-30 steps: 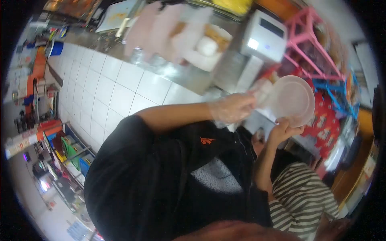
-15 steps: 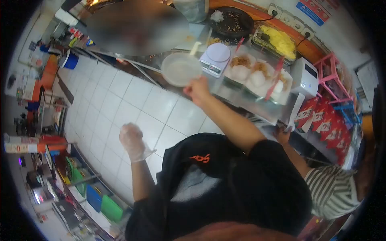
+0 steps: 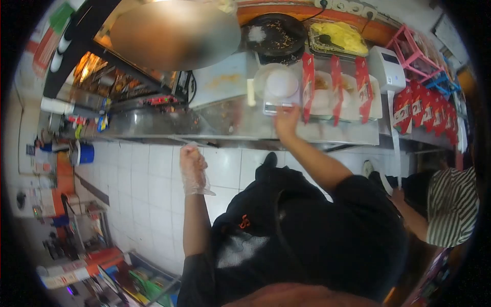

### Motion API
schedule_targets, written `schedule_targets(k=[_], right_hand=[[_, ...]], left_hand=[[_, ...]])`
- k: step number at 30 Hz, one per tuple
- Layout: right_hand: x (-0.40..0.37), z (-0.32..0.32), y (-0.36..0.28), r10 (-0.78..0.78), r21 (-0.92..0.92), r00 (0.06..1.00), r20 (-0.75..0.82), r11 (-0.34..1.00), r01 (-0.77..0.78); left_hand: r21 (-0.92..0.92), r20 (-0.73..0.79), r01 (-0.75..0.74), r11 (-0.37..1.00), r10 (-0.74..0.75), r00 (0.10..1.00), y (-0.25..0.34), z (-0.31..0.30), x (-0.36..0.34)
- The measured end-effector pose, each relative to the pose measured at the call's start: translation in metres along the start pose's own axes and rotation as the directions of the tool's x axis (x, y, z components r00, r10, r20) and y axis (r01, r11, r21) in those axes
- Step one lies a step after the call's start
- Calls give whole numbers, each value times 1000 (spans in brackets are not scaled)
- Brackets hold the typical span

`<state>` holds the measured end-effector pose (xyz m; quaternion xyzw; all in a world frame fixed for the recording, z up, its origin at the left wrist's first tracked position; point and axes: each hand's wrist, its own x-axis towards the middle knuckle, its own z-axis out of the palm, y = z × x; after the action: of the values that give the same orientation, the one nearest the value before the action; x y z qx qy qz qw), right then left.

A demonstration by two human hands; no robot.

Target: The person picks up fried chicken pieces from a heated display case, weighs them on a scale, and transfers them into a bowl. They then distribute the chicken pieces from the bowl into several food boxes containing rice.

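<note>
My right hand (image 3: 286,123) is at the front panel of a white kitchen scale (image 3: 276,108), fingers extended toward its buttons and holding nothing. A translucent plastic bowl (image 3: 260,82) overlaps the scale's round plate, and a cream handle (image 3: 250,92) stands at its left side. Just right of the scale is a row of open white food boxes (image 3: 321,102) with upright red flaps; rice and brown food show inside. My left hand (image 3: 193,166), in a clear plastic glove, hovers over the floor near the counter edge. Its fingers are curled in, with nothing seen in them.
A large, blurred wok-like metal dish (image 3: 176,36) is at the upper left. Behind the scale are a black pan (image 3: 276,35) and a tray of yellow food (image 3: 338,38). A label printer (image 3: 387,69) and red packets (image 3: 424,115) stand right. A person in a striped shirt (image 3: 452,204) is beside me.
My right hand has let go of the bowl, now at the scale, and moved to the scale's front. My view has turned toward the counter. The boxes' red flaps now stand up.
</note>
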<state>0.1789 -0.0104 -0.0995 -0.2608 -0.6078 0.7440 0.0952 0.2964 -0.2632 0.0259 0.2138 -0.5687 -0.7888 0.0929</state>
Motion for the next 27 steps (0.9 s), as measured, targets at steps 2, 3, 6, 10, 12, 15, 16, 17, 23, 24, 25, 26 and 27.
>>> schedule_targets(k=[2,3,6,10,12,15,16,17,23,24,25,26,27], right_hand=[[-24,-40,44,-173,3,967,185,984,175],[-34,-56,57,-227,60,938,261,974,219],[-58,-81,46,-17,-116,935,354,991,62],[-69,-70,36,44,-370,937,346,924,93],[-70,-60,33,42,-386,947,319,918,89],[-85,-56,29,18,-365,981,193,929,54],[-91,-57,29,10,-397,994,108,917,34],[-98,-58,29,-4,-428,1000,23,904,14],[-139,-28,27,-61,-464,974,-219,884,-49],[-144,-19,33,-67,-423,966,-248,905,-45],[-149,-8,33,-47,-390,955,-292,918,-75],[-154,7,32,-19,-357,947,-322,929,-102],[-158,18,38,-58,-318,940,-337,946,-56]], left_hand=[[212,-31,119,970,-115,993,-3,26,44],[378,93,28,926,-68,993,-8,36,69],[622,623,-497,606,2,782,-30,69,138],[419,907,-790,448,-167,386,-73,172,196],[363,932,-821,442,-181,315,-99,210,211],[378,925,-791,481,-163,343,-134,258,215],[312,950,-852,420,-149,274,-152,270,221],[241,969,-903,354,-137,205,-158,280,220],[109,994,-958,266,-26,106,-127,283,209],[106,993,-951,292,21,117,-87,265,206],[115,988,-946,304,68,142,-46,239,204],[-65,959,-938,340,282,36,-48,214,216],[-247,872,-916,315,485,-68,-53,187,232]])
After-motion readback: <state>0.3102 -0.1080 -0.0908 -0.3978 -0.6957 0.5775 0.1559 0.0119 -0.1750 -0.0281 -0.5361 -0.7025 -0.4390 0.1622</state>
